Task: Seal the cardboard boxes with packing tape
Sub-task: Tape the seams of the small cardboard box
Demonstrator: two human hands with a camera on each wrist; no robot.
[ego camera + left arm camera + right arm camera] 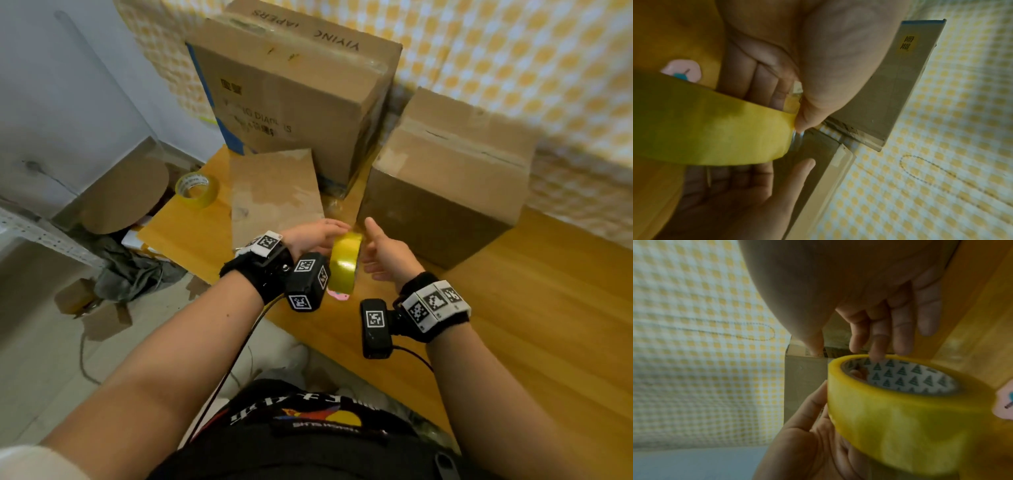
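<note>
A yellow roll of packing tape (345, 261) is held on edge above the wooden table (534, 308). My left hand (323, 236) grips it, with the thumb (812, 112) on the rim and fingers in the core. My right hand (375, 255) is open just right of the roll, thumb up; its fingertips (878, 353) reach the roll's (900, 415) upper rim. A large closed cardboard box (291, 102) stands at the back. A smaller closed box (445, 178) sits to its right, just beyond my hands. No free tape end is visible.
A flat cardboard sheet (274, 192) lies in front of the large box. A second tape roll (197, 188) sits at the table's far left corner. A small pink item (337, 295) lies under my hands. A checked curtain (513, 51) hangs behind. Clutter covers the floor on the left.
</note>
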